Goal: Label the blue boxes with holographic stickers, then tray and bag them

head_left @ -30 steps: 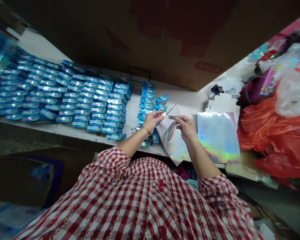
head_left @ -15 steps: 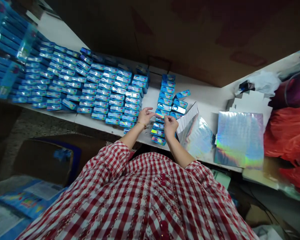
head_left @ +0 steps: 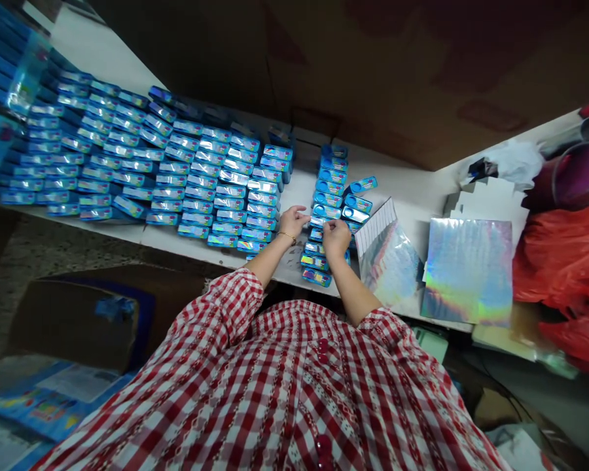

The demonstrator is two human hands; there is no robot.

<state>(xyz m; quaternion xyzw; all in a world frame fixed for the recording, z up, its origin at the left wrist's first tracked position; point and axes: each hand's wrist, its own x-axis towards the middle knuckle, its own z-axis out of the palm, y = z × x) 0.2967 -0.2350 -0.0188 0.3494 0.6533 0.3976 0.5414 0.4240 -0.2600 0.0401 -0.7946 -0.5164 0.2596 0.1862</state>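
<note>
Head view: left hand loosely spread, right hand fingertips bunched together on blue box in near column, centre; risk: sideways push likely shoves neighbouring boxes crooked

Blue boxes, red-checked shirt

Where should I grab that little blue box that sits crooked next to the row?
Pinch the crooked blue box across its two long sides, coming down from above and from the right. It lies flat and slanted. There is bare table on its right, but its left end sits close to the column of boxes, so fingers would probably bump them from that side.
</note>
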